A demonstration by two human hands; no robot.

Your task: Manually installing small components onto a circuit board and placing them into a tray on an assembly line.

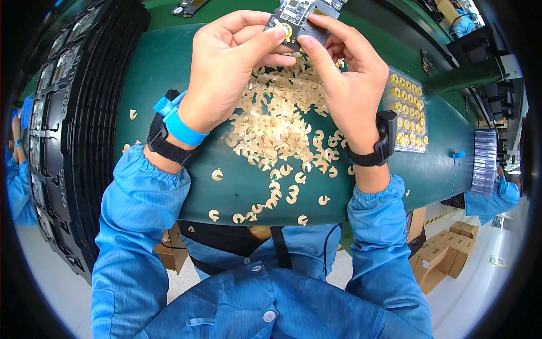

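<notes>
Between my two hands, above the far part of the green mat, is a dark circuit board (301,16). My left hand (234,56) grips its left side, the thumb resting on a round yellow-rimmed part (285,29) on the board. The right edge is pinched by my right hand (347,62), its thumb on the lower corner and the index finger on top. Under my hands lies a heap of small cream C-shaped paper pieces (271,133), some scattered toward the near edge. The board's upper end is cut off by the frame.
A clear tray of round yellow parts (407,113) lies right of my right hand. Tall stacked black trays (79,113) holding boards stand at the left. A green post (463,76) juts in at the right. Cardboard boxes (443,254) sit on the floor; co-workers in blue appear at both sides.
</notes>
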